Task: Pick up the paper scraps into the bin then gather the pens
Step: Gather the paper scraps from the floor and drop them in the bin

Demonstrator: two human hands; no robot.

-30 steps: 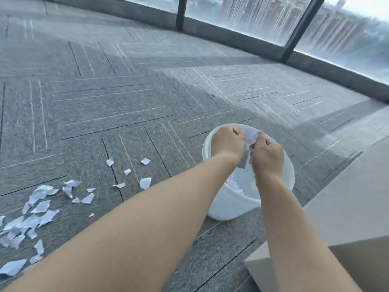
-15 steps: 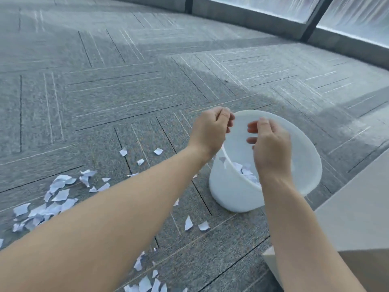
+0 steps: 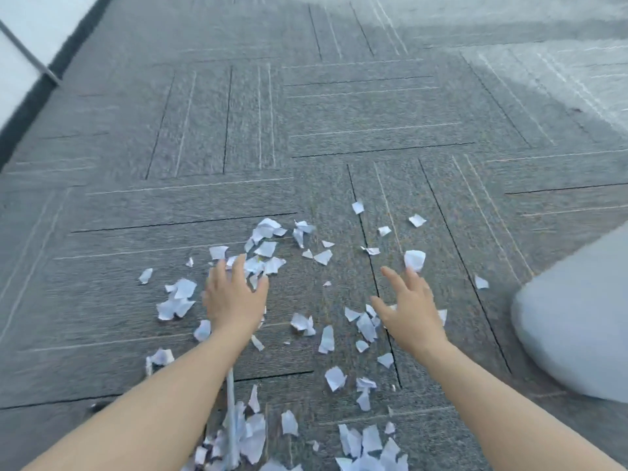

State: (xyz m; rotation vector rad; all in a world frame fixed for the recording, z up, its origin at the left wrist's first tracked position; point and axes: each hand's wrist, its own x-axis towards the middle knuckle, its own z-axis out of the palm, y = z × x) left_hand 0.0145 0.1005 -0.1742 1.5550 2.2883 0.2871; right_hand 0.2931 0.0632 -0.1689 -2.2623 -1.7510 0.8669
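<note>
Both hands empty, fingers spread: left hand over paper scraps mid-frame, right hand right of center; white bin at right edge, blurred.

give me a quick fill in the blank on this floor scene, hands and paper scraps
1. Both hands, the left hand and the right hand, have their fingers ____ and hold nothing.
2. The paper scraps lie scattered on a grey ____ floor.
3. The white bin shows at the ____ edge of the view.
4. The colour of the scraps is ____.

Missing words: spread; carpet; right; white
</note>
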